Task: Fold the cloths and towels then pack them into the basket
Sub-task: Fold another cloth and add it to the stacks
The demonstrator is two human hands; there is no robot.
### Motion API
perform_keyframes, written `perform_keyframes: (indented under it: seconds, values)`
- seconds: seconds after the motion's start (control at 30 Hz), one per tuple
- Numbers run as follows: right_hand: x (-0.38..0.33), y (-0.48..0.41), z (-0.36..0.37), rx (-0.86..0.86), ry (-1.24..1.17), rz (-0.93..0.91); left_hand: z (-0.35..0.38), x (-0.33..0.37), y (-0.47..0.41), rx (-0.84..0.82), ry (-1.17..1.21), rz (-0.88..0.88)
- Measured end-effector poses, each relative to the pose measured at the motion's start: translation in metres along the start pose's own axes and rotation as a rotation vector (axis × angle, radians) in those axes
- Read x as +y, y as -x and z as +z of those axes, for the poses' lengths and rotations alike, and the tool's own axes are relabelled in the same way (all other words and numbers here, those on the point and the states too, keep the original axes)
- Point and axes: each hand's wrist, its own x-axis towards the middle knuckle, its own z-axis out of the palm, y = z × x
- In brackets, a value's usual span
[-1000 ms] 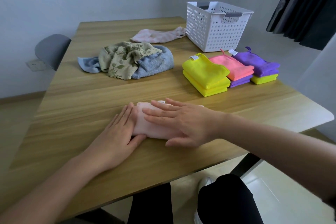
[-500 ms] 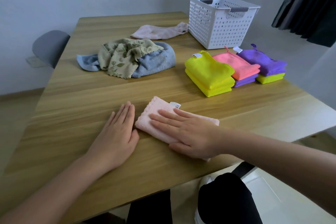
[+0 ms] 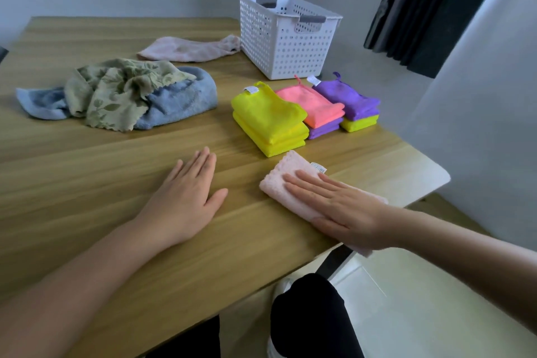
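Note:
A folded pale pink cloth (image 3: pixel 292 173) lies near the table's front right edge, just in front of the yellow stack. My right hand (image 3: pixel 340 206) lies flat on it, fingers straight, pressing it down. My left hand (image 3: pixel 189 197) rests flat on the bare wood to its left, apart from the cloth. Folded stacks stand behind: yellow cloths (image 3: pixel 268 119), a pink one over purple (image 3: pixel 311 104), a purple one over yellow-green (image 3: pixel 348 99). The white perforated basket (image 3: pixel 286 46) stands at the back right.
Unfolded items lie at the back left: a leaf-print cloth (image 3: pixel 116 90) over a blue towel (image 3: pixel 180 99), and a pale pink towel (image 3: pixel 189 49) beside the basket. The wooden table (image 3: pixel 87 171) ends close to the right of my right hand. A dark curtain (image 3: pixel 430 9) hangs beyond.
My right hand has slid the folded pink cloth to the right, up to the yellow stack. My left hand has come off the cloth and lies on the table.

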Motion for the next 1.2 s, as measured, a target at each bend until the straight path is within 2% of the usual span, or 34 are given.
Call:
perform_keyframes:
  seconds: [0.17, 0.5, 0.8, 1.2]
  values:
    - [0.049, 0.032, -0.001, 0.027, -0.033, 0.171, 0.008, 0.003, -0.01, -0.006, -0.002, -0.014]
    - [0.114, 0.059, -0.012, -0.044, 0.018, 0.481, 0.008, -0.001, -0.009, 0.01, 0.025, 0.008]
    - [0.143, 0.062, -0.018, -0.036, 0.001, 0.553, 0.006, 0.002, -0.008, 0.013, 0.029, 0.005]
    - [0.16, 0.06, -0.021, -0.042, -0.031, 0.537, 0.007, 0.001, -0.009, 0.007, -0.003, 0.001]
